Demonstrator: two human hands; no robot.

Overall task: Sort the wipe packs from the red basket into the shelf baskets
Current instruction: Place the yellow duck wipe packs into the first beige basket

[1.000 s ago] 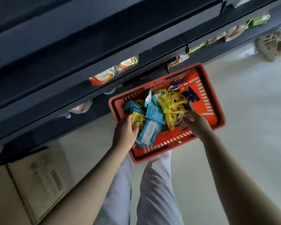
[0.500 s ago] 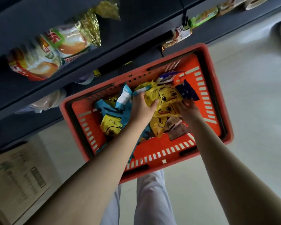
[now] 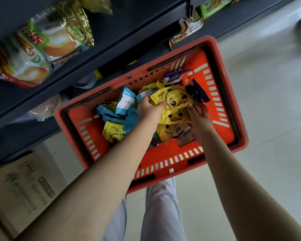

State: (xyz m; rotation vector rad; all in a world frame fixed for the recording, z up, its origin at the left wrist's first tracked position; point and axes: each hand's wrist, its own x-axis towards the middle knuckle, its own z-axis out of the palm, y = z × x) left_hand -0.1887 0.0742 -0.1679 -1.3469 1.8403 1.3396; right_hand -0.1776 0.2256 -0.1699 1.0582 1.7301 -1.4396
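The red basket (image 3: 163,164) sits on the floor under me, against the dark shelf. Inside lie several wipe packs: yellow duck-face packs (image 3: 175,100), blue and white packs (image 3: 125,103), dark purple packs (image 3: 197,92). My left hand (image 3: 150,110) is closed on the left edge of the top yellow duck pack. My right hand (image 3: 198,114) grips the right side of the yellow packs, fingers curled over them. Another yellow pack (image 3: 113,132) lies alone at the basket's left.
A dark shelf (image 3: 111,54) runs across the top, holding large snack bags (image 3: 36,49) at the left and green packets (image 3: 210,7) at the right. A cardboard box (image 3: 23,188) stands on the pale tiled floor at lower left. My legs (image 3: 162,211) are below the basket.
My left hand moved from the basket's left rim across to the yellow duck packs and closed on them. My right hand shifted up onto the same packs. The view came closer to the basket.
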